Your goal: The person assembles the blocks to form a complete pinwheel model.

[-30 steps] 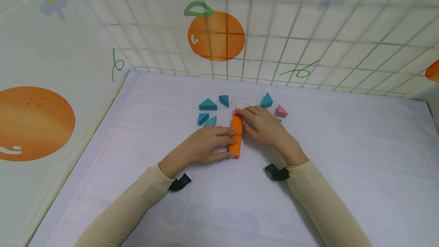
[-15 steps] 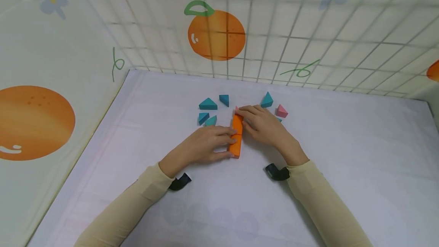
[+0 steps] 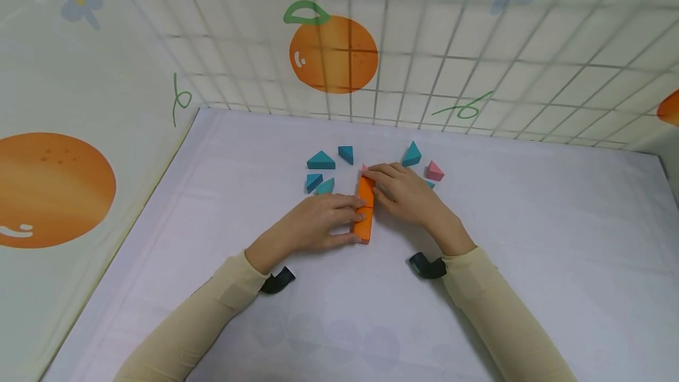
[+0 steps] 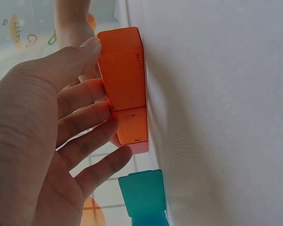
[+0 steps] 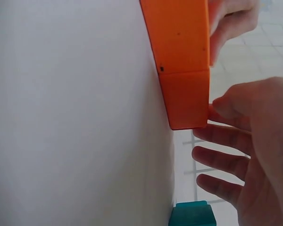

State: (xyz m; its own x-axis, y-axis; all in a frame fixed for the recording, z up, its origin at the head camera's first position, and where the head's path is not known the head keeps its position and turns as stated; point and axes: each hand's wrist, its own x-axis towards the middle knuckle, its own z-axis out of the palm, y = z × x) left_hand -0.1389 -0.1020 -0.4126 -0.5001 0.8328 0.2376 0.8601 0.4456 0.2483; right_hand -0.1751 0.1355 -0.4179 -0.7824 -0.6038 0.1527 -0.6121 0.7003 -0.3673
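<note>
Two orange blocks (image 3: pixel 363 224) lie end to end in a row on the white tabletop. At their far end the tip of a small pink block (image 3: pixel 365 168) shows beside my right fingertips. My left hand (image 3: pixel 320 220) reaches in from the left, its loosely extended fingers touching the row's left side and the thumb at the near corner. From the right, my right hand (image 3: pixel 411 193) touches the row's far end, index fingertip beside the pink tip and thumb along the right side. In the left wrist view, a teal block (image 4: pixel 144 193) stands beyond the left fingertips.
Several teal blocks lie left of the row, among them a triangular prism (image 3: pixel 320 161). A teal wedge (image 3: pixel 412 155) and a pink triangular block (image 3: pixel 434 171) lie beyond the right hand. Black wrist devices (image 3: pixel 278 280) show at both cuffs. A printed cloth wall (image 3: pixel 254 75) rises behind.
</note>
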